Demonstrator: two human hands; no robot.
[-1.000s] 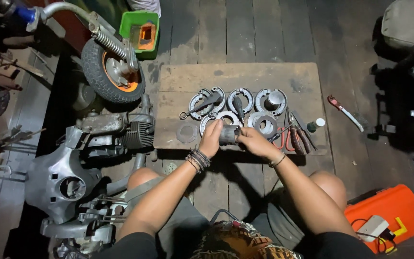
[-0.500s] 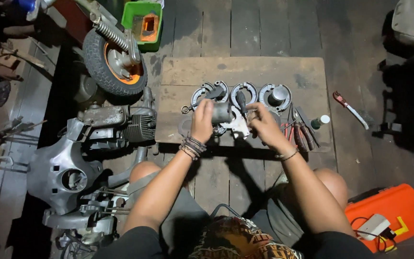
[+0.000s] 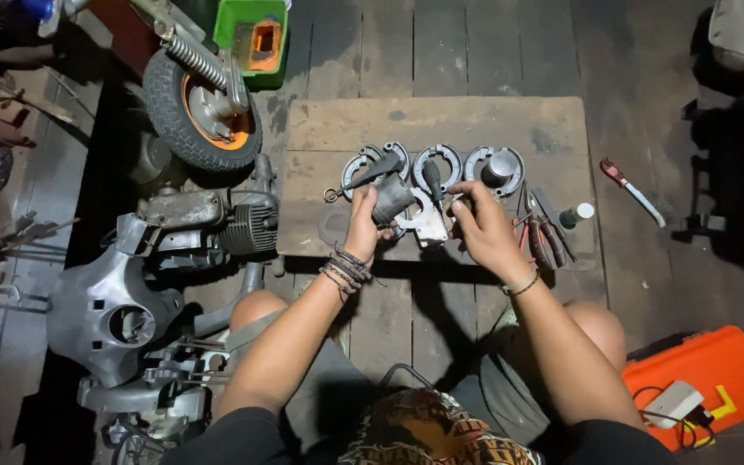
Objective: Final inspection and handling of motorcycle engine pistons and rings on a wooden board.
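We see left hand (image 3: 362,226) gripping grey metal part (image 3: 392,197), right hand (image 3: 481,228) pinching its flat plate (image 3: 428,222) — held just above wooden board (image 3: 441,125), brake shoes (image 3: 437,162) beyond.

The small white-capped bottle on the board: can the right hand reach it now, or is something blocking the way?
Probably yes, after letting go. The right hand is busy on the metal part, held with the left hand. The bottle stands just beyond the pliers, which lie flat between them, so the hand could pass above them.

Both hands (image 3: 363,226) (image 3: 482,226) hold a metal part (image 3: 408,209) above the board (image 3: 441,125).
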